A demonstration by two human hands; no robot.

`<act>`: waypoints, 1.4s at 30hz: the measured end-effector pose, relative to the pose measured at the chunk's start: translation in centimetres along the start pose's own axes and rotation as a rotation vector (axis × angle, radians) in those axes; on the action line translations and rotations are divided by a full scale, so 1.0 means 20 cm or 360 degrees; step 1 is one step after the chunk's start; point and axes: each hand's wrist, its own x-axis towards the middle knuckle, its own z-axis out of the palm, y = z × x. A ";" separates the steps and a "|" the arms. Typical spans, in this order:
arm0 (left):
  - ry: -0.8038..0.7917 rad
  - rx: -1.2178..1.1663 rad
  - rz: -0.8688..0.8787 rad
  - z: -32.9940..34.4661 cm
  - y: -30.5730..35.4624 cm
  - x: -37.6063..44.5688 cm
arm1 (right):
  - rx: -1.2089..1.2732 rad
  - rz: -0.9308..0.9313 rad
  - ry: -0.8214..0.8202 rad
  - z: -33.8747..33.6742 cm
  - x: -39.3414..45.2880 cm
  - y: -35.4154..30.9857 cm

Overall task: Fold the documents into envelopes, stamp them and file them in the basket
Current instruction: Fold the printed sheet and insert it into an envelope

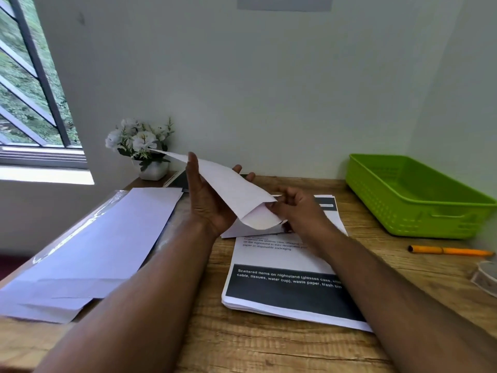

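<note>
Holding the envelope up off the desk, we see thin, light, bendy paper that creases fast, so we take it soft by the edges, near the open mouth. Our left hand sits under & behind it, thumb up at 12 o'clock, fingers curled round the far edge. Our right hand is at 3 o'clock of the mouth, fingertips pinching the folded paper w/ its end going inside. We think the paper is only partway in. The envelope tilts, far tip up at 10 o'clock. Doc stack lies right below our hands, at 6 o'clock. Spare envelopes lie at 8 o'clock. Green basket waits at 3 o'clock, well apart.
</note>
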 end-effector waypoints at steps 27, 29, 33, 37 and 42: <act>0.0199 -0.0025 0.0353 -0.04 0.07 0.04 | -0.1238 -0.1147 -0.0068 0.04 -0.07 -0.04; 0.0194 -0.0104 0.0416 -0.10 0.13 0.06 | -0.1229 -0.1156 -0.0111 0.04 -0.08 -0.06; 0.0131 -0.0197 0.0455 -0.14 0.17 0.07 | -0.1342 -0.0797 -0.0382 0.03 -0.15 -0.13; 0.0080 -0.0138 0.0292 -0.05 0.09 0.03 | -0.1548 -0.0727 -0.0395 0.01 -0.15 -0.12; 0.0101 0.0003 0.0167 0.05 -0.04 0.00 | -0.1411 -0.0922 -0.0382 0.00 -0.08 -0.05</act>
